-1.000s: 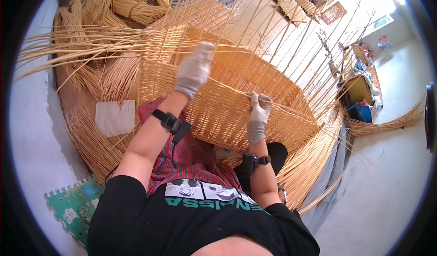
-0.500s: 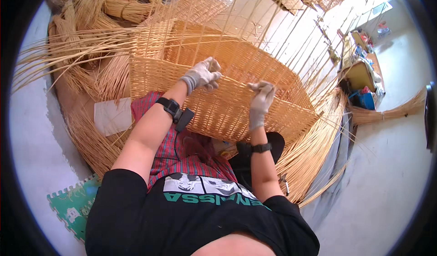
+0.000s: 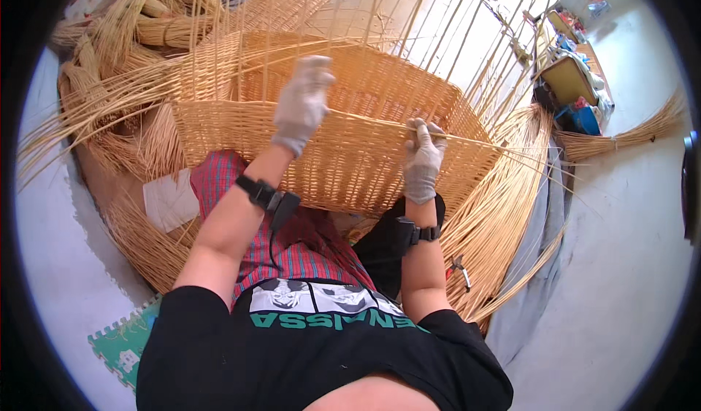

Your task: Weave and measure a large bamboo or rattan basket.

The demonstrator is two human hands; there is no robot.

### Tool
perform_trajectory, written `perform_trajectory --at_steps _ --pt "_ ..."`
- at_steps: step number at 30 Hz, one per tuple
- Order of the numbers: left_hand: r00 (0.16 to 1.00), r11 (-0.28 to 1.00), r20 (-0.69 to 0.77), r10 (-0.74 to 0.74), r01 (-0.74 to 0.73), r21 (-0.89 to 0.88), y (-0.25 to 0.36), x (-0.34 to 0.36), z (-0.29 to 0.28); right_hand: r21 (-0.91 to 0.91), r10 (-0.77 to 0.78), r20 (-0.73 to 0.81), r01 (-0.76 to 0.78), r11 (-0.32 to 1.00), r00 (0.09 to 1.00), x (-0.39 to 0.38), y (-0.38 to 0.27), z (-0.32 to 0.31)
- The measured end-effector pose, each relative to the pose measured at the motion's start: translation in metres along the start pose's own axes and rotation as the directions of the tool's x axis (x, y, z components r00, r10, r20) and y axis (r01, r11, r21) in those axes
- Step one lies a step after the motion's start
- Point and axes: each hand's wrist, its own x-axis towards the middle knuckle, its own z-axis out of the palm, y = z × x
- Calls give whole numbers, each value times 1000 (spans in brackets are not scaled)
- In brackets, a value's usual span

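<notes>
Gripping with the right hand (image 3: 423, 161) the near rim (image 3: 365, 120) of a wicker basket (image 3: 343, 159) stretching to either side. Holding the left hand (image 3: 301, 104) over that rim, too blurred to tell if grasping anything. Can see loose stalks (image 3: 504, 199) right of the right hand.

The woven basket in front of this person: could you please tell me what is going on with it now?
A person in pale gloves is handling the woven basket. The right hand holds it at the front rim. The left hand is farther left, its fingers appearing above the rim line; it is blurred, so I cannot tell whether it holds a strand. Long loose strands stick out past the basket's left end.
</notes>
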Motion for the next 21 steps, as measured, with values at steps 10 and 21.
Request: perform_trajectory --at_steps 10,21 --pt "546 656 368 -753 668 351 -5 10 52 -605 -457 721 795 -49 521 66 -50 138" --pt "974 873 -89 206 -142 466 16 -11 88 -257 -93 -21 85 963 995 23 -11 -94"
